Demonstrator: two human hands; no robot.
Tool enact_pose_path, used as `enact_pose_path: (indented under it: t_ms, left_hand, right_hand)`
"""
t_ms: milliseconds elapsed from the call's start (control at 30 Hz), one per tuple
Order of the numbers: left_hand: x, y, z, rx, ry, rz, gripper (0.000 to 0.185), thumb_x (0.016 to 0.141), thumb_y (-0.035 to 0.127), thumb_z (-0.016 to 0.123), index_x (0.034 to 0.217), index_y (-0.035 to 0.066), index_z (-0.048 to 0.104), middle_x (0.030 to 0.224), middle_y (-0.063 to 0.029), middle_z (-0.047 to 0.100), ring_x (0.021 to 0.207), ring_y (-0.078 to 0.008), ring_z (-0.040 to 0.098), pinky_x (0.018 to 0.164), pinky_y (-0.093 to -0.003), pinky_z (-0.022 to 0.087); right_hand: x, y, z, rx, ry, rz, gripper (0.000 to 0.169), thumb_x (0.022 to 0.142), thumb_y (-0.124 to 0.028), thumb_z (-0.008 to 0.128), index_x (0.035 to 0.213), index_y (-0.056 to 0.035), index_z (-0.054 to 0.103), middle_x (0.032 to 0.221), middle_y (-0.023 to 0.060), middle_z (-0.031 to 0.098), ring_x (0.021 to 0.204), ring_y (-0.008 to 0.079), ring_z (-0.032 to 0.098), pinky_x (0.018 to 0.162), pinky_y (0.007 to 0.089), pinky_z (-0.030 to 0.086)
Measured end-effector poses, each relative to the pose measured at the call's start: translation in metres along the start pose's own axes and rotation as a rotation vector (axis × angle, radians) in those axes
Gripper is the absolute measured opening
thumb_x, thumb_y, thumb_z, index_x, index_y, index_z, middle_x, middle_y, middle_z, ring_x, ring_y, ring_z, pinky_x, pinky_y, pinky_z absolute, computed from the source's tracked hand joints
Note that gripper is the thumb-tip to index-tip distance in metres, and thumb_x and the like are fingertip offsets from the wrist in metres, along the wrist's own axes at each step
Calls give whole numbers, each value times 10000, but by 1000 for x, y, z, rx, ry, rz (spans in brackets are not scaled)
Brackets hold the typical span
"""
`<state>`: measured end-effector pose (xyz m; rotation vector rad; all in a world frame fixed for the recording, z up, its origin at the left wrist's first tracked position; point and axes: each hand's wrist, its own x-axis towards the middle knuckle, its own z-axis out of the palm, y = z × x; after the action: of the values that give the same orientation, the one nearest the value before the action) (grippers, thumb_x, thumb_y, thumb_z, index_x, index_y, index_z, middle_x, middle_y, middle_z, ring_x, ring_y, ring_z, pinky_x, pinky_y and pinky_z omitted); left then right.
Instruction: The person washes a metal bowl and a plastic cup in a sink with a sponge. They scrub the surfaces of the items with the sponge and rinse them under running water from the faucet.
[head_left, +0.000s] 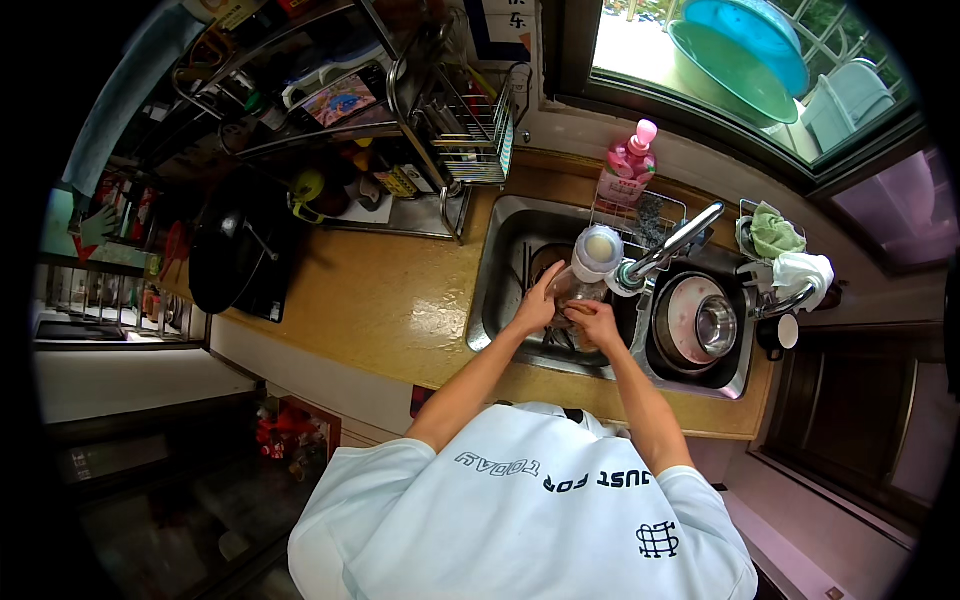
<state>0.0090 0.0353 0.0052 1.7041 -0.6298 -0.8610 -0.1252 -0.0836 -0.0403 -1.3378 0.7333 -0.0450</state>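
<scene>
Both hands are over the left basin of a stainless steel double sink (504, 217). My left hand (535, 306) grips the side of a clear, glassy vessel (587, 291) whose exact kind I cannot tell. My right hand (594, 322) is at its near side, fingers curled on a small brownish thing that is mostly hidden. Just beyond the hands, a round white filter-like fitting (599, 249) sits under the tip of the chrome faucet (679, 238). Long thin dark items, perhaps chopsticks, and a dark round dish lie in the basin, partly covered by the hands.
The right basin holds nested bowls (679, 319), one of them steel (715, 325). Behind the sink stands a pink pump bottle (628, 169) beside a wire rack with a scouring pad (654, 217). Cloths (778, 231) and a dark mug (780, 334) are at right; a metal shelf (435, 150) and wok (225, 244) at left.
</scene>
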Motion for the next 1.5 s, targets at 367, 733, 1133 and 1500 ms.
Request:
enact_pose_path:
  t_ms: [367,733,1133,1500]
  left_hand:
    - [4,73,-15,203,-479,-405,757,765,-86,416,1494,117,386,1237,-199,639,1158,-316,619,996,-394,477]
    - [6,-24,32,-205,177,35,682,899,-147,345,1517,143,344,1476,-155,466,1380,-297,423,1117,-334,314]
    - [6,22,1,240,-343,-266,748,754,-44,406,1488,101,396,1302,-195,608,1094,-314,645,782,-367,565]
    - [27,-24,17,-194,-105,153,676,873,-143,381,1511,63,301,1499,-165,401,1400,-266,386,1147,-333,280]
  right_hand:
    - [26,-47,-48,-1123,-163,-640,196,819,-124,683,1003,-142,750,1065,86,698,951,269,685,822,367,550]
    - [5,16,50,652,260,159,328,884,-141,719,1178,0,681,1027,61,716,888,149,650,797,291,515]
    - [37,-56,-52,-1384,-236,-664,206,794,-208,692,988,-210,761,942,42,733,833,263,693,737,381,543]
    - [20,18,7,132,333,-261,264,904,-124,686,1093,60,678,1057,92,716,950,169,671,877,281,507]
